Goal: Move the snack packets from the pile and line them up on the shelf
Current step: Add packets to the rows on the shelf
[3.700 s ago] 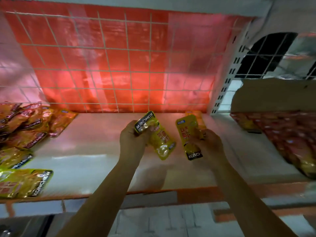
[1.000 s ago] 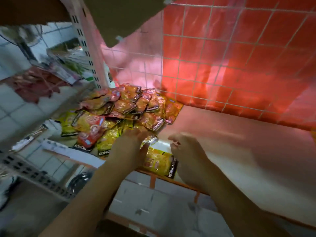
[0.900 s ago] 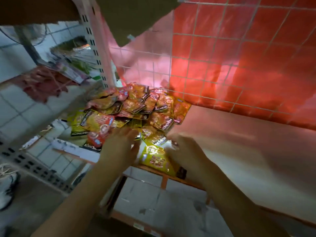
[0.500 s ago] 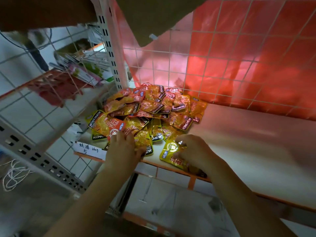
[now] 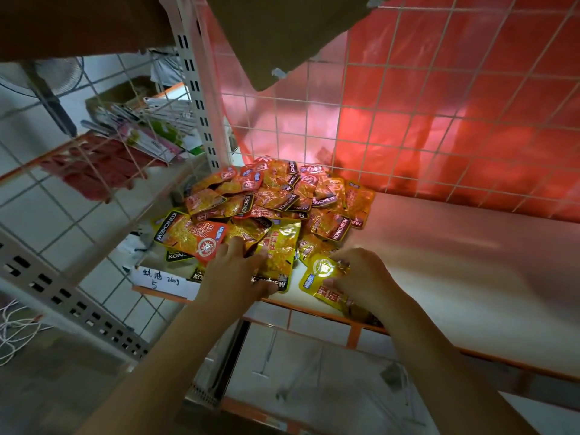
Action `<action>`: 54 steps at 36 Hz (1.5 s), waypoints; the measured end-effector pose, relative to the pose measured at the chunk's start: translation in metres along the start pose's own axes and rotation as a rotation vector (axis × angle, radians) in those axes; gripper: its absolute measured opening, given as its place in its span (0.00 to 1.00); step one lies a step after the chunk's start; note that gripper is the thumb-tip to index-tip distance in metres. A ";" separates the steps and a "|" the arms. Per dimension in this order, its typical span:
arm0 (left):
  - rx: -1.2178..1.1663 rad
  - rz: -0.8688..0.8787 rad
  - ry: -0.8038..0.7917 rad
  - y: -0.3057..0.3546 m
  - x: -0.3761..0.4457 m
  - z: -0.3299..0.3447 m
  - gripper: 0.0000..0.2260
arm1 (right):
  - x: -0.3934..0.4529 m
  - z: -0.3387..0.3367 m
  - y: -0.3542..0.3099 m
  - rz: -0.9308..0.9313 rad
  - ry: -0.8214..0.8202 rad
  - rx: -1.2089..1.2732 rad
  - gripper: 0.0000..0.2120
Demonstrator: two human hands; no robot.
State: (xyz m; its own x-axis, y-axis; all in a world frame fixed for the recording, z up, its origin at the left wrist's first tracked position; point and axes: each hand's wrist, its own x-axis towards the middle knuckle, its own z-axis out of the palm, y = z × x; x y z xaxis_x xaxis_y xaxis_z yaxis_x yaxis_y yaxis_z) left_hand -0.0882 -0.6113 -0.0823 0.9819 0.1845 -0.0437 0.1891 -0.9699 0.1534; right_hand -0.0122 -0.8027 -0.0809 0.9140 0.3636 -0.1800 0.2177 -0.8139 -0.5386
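A pile of orange and yellow snack packets (image 5: 276, 199) lies at the left end of the white shelf (image 5: 439, 277), against the wire side panel. My left hand (image 5: 235, 271) rests on the pile's front edge, its fingers and thumb lying over a yellow packet (image 5: 281, 246). To the right, my right hand (image 5: 364, 277) curls round another yellow packet (image 5: 320, 274) that lies apart from the pile near the shelf's front edge. Part of this packet is hidden under the hand.
A red sheet behind a wire grid (image 5: 408, 120) backs the shelf. A perforated upright (image 5: 194, 89) and a wire panel close the left side, with red packets (image 5: 94, 171) on the neighbouring shelf. A handwritten label (image 5: 163, 279) hangs on the front edge. Cardboard (image 5: 282, 36) overhangs above.
Both hands let go of the two packets held earlier and my view swung left to the pile. My right hand closed on a front packet and my left hand settled on the pile.
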 end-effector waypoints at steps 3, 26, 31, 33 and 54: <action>-0.127 0.036 -0.011 0.002 0.002 0.002 0.30 | 0.002 -0.002 0.002 0.014 0.041 0.016 0.24; -0.732 -0.065 0.034 0.084 0.039 0.001 0.34 | -0.011 -0.038 0.055 0.111 0.267 0.682 0.27; -0.974 0.006 0.027 0.120 0.042 0.008 0.07 | -0.024 -0.059 0.086 0.116 0.384 0.826 0.26; -1.068 0.038 0.035 0.140 0.042 0.013 0.10 | -0.032 -0.070 0.102 0.097 0.428 0.877 0.26; -1.438 0.114 -0.106 0.428 0.008 0.059 0.03 | -0.132 -0.206 0.346 0.095 0.686 0.812 0.29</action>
State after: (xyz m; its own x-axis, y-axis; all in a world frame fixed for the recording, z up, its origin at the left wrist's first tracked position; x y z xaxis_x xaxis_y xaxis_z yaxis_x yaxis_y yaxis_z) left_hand -0.0008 -1.0341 -0.0755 0.9987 0.0445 -0.0255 0.0242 0.0303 0.9992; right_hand 0.0126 -1.2260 -0.0741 0.9677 -0.2241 0.1153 0.0731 -0.1881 -0.9794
